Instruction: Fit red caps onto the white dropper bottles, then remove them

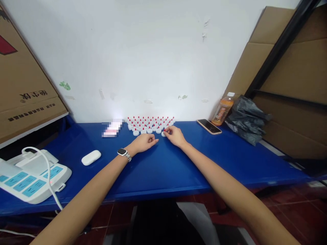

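Note:
Several round white caps with red tips (149, 129) stand upright in close rows on the blue table, by the wall. At the front right of the group, my right hand (175, 136) pinches a white cap with a red tip (163, 134) between thumb and forefinger, at the tip. The cap appears to be at table level. Just in front of the rows, my left hand (144, 142) is closed, thumb and forefinger close together near the tabletop. Whatever its curled fingers may hold is hidden. A watch (122, 151) and a bracelet circle my left wrist.
On the left lie a white earphone case (91, 157), a power strip (33, 183) with a white cable, and a blurred-out item (112, 128). A phone (209, 126), an orange drink bottle (223, 109) and a black plastic bag (247, 119) are at the right. Cardboard (28, 78) flanks the table.

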`<action>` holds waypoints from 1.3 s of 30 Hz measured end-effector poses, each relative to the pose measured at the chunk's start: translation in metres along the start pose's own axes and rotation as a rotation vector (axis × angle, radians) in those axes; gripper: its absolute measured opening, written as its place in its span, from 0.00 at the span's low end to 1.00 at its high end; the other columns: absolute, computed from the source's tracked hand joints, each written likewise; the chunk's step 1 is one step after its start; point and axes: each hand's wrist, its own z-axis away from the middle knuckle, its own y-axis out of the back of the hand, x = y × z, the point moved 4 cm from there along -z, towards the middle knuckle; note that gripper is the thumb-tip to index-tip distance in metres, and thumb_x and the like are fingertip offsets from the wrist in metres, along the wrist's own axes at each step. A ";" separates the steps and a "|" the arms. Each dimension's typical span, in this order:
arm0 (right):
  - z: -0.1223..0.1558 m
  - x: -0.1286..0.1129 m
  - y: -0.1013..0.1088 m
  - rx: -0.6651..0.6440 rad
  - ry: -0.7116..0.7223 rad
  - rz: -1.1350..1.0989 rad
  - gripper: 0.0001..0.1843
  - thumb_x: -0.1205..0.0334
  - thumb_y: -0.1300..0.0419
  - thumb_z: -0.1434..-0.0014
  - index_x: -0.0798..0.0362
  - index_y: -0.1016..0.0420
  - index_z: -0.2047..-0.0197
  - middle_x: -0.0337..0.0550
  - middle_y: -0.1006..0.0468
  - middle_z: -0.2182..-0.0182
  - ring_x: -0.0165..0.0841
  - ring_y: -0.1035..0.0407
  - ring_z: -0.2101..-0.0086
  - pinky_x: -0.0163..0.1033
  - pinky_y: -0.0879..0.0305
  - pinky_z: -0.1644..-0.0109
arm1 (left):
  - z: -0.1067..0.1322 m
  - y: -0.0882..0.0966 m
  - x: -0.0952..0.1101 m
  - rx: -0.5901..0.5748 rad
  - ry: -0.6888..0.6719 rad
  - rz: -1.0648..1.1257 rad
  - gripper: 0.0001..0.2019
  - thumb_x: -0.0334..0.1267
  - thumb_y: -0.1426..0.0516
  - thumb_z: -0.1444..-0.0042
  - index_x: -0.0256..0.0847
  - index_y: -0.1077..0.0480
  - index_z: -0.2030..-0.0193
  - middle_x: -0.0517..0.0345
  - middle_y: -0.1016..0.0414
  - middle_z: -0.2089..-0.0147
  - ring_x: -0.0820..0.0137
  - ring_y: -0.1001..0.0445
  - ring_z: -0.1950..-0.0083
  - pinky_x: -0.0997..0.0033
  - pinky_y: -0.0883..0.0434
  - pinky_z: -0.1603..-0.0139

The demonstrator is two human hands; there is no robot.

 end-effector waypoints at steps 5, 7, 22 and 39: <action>0.018 -0.024 0.007 -0.018 0.168 -0.096 0.06 0.60 0.42 0.40 0.52 0.27 0.61 0.44 0.23 0.60 0.34 0.30 0.62 0.40 0.35 0.55 | 0.004 0.006 0.011 0.093 -0.054 0.015 0.17 0.53 0.52 0.33 0.42 0.32 0.59 0.64 0.32 0.74 0.71 0.33 0.74 0.71 0.41 0.70; 0.025 -0.039 0.007 -0.084 0.203 -0.184 0.06 0.60 0.44 0.39 0.51 0.29 0.60 0.41 0.22 0.64 0.31 0.31 0.68 0.37 0.35 0.60 | 0.005 0.008 0.017 0.148 -0.071 0.013 0.16 0.52 0.52 0.32 0.42 0.34 0.58 0.62 0.30 0.72 0.71 0.32 0.72 0.71 0.40 0.69; 0.038 -0.063 0.004 0.011 0.244 -0.368 0.16 0.57 0.37 0.45 0.51 0.29 0.54 0.42 0.24 0.62 0.32 0.31 0.66 0.37 0.33 0.61 | 0.002 0.007 0.018 0.160 -0.133 -0.008 0.21 0.48 0.62 0.28 0.41 0.36 0.63 0.56 0.27 0.66 0.67 0.29 0.66 0.66 0.35 0.62; 0.047 -0.066 -0.022 -0.310 -0.376 -0.954 0.29 0.30 0.47 0.41 0.49 0.44 0.73 0.27 0.51 0.84 0.23 0.58 0.85 0.31 0.63 0.81 | 0.010 0.006 0.045 0.289 -0.378 -0.419 0.18 0.43 0.62 0.27 0.39 0.35 0.58 0.48 0.28 0.59 0.62 0.30 0.56 0.63 0.32 0.55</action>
